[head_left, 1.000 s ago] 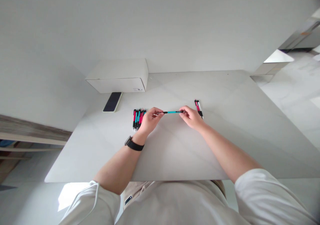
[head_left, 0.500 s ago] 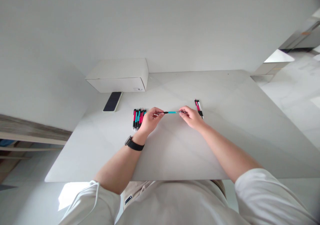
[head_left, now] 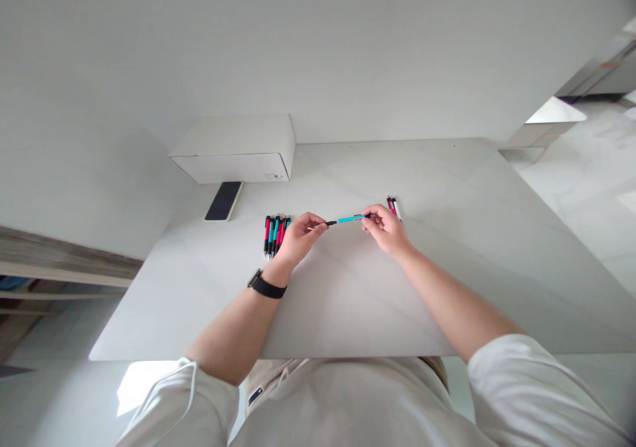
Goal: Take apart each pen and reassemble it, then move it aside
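My left hand [head_left: 299, 240] pinches a black pen grip section [head_left: 332, 222] between thumb and fingertips. Opposite it, my right hand [head_left: 387, 230] has its fingers closed on the clip end of a teal pen barrel [head_left: 348, 219], which slants slightly up to the right. A narrow gap shows between the black section and the barrel; whether anything thin joins them I cannot tell. Beside my left hand lies a row of several red and teal pens [head_left: 274, 236], partly covered by it. Just beyond my right hand are a red pen [head_left: 391, 204] and a white pen [head_left: 396, 207], their lower ends hidden.
A white box [head_left: 231, 167] stands against the wall at the back left of the pale table [head_left: 348, 301]. In front of it lies a phone [head_left: 223, 201], dark screen up. The table's near edge runs close to my body.
My right hand has shifted slightly right and up with the teal barrel, which now tilts and shows its black clip. A small gap has appeared beside the black section. My left hand stays almost still.
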{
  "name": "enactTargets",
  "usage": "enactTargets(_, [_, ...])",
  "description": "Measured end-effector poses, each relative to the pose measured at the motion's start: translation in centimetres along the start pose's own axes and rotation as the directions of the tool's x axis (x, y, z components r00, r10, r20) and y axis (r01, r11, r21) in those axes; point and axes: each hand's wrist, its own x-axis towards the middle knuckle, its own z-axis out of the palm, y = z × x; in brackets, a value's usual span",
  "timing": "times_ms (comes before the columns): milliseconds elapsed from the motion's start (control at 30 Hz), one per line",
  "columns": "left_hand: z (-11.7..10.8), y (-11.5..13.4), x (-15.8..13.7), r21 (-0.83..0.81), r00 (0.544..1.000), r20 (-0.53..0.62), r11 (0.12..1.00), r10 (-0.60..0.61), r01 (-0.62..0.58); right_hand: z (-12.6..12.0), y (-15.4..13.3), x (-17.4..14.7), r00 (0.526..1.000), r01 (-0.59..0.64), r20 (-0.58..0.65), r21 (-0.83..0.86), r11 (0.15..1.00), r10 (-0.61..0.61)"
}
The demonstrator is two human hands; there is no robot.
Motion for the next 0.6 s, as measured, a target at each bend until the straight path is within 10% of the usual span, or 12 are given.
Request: enactTargets(600, [-0.1, 0.5, 0.4, -0.229, 0.998, 0.0, 0.971, -0.069, 0.067, -1.6, -0.2, 1.3, 0.956, -0.082, -0.256, 0.248, 0.965, 0.146])
